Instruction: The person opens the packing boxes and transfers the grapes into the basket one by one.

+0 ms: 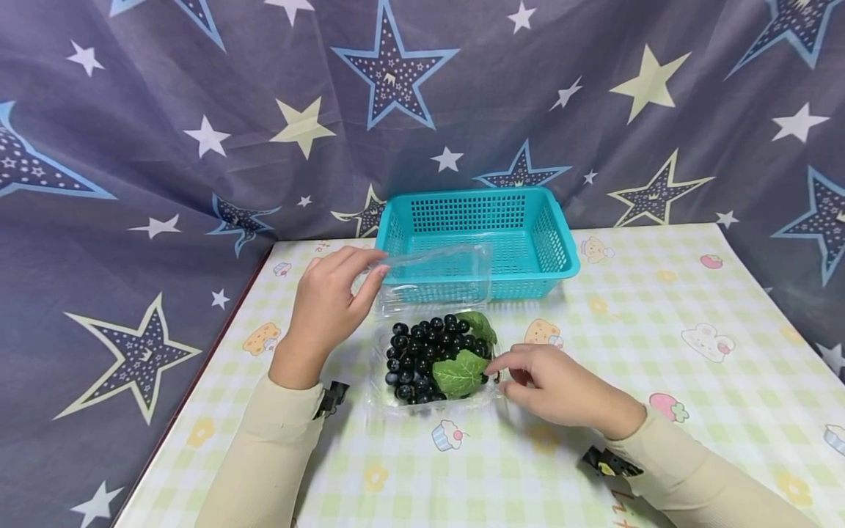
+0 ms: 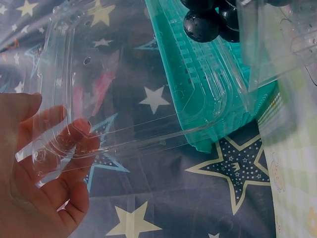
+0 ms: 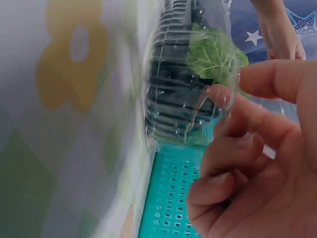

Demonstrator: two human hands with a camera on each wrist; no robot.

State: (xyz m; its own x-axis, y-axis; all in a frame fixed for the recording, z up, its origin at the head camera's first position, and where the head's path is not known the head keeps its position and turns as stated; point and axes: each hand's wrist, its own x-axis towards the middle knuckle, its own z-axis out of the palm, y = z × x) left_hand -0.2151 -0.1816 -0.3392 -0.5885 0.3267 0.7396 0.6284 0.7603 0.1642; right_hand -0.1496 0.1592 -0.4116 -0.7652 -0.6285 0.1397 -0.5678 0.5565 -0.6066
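A clear plastic clamshell box [image 1: 378,400] lies on the table with its lid [image 1: 439,282] raised on the far side. Inside is a bunch of dark grapes [image 1: 417,361] with a green leaf [image 1: 458,374] on top and another leaf [image 1: 482,326] behind. My left hand [image 1: 330,312] pinches the lid's left corner between thumb and fingers, seen through the plastic in the left wrist view. At the box's right side, my right hand [image 1: 554,385] pinches the rim, its index fingertip beside the leaf. The other fingers of that hand curl loosely in the right wrist view.
A turquoise plastic basket [image 1: 557,238] with perforated walls stands just behind the box, partly seen through the lid. The table [image 1: 660,330] has a green checked cover with cartoon prints. A dark star-patterned cloth [image 1: 251,147] hangs along the back and left.
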